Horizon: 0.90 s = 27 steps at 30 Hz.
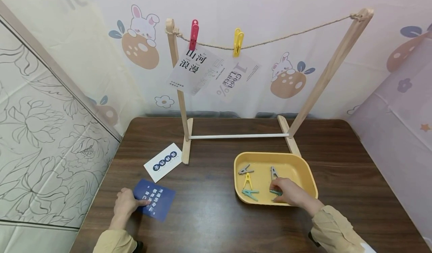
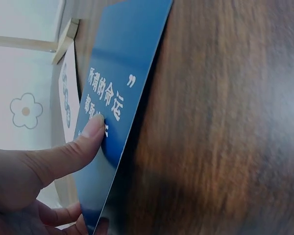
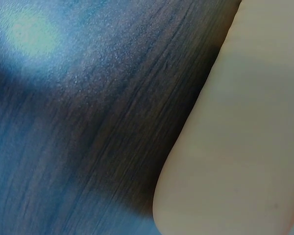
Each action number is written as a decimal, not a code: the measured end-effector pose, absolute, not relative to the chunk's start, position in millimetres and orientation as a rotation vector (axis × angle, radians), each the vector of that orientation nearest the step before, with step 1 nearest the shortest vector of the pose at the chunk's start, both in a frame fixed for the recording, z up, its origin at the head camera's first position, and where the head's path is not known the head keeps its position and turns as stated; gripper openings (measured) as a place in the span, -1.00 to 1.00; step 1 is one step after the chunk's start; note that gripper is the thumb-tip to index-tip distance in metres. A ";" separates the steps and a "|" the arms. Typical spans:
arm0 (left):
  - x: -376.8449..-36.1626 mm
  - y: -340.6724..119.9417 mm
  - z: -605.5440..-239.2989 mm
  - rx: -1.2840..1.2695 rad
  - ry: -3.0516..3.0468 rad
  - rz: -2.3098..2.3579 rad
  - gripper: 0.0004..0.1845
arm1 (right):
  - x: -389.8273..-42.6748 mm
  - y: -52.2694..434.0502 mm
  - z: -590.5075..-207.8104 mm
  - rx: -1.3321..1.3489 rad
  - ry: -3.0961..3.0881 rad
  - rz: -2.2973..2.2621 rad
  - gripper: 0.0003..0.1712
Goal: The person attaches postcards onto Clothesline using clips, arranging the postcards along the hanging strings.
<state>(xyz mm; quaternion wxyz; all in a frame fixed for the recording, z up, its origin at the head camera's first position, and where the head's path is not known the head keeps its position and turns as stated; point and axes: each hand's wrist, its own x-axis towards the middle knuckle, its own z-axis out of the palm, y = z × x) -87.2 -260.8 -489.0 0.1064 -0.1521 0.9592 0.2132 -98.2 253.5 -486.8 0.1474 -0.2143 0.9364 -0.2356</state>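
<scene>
My left hand (image 1: 125,204) holds a dark blue card (image 1: 165,198) with white lettering by its left edge. In the left wrist view the thumb lies on its printed face, the other fingers go behind it, and the card is tilted off the table. My right hand (image 1: 291,191) reaches into a yellow tray (image 1: 300,174), thumb and fingers around a teal clothespin (image 1: 276,192) that they partly hide. Near it lie a grey clothespin (image 1: 273,171), a yellow clothespin (image 1: 248,179) and another teal clothespin (image 1: 250,194). The right wrist view shows only bare skin and wood grain.
A white card (image 1: 163,162) lies beside the wooden stand's left foot (image 1: 186,150). On the sagging rope (image 1: 280,39), a red clothespin (image 1: 194,35) and a yellow clip (image 1: 237,43) hold two printed cards. A white rod (image 1: 236,136) joins the posts low down.
</scene>
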 end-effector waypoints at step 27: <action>-97.8 -228.3 -443.8 -0.396 2.961 1.002 -0.50 | -98.5 250.2 -487.8 -0.570 2.720 -0.729 -0.73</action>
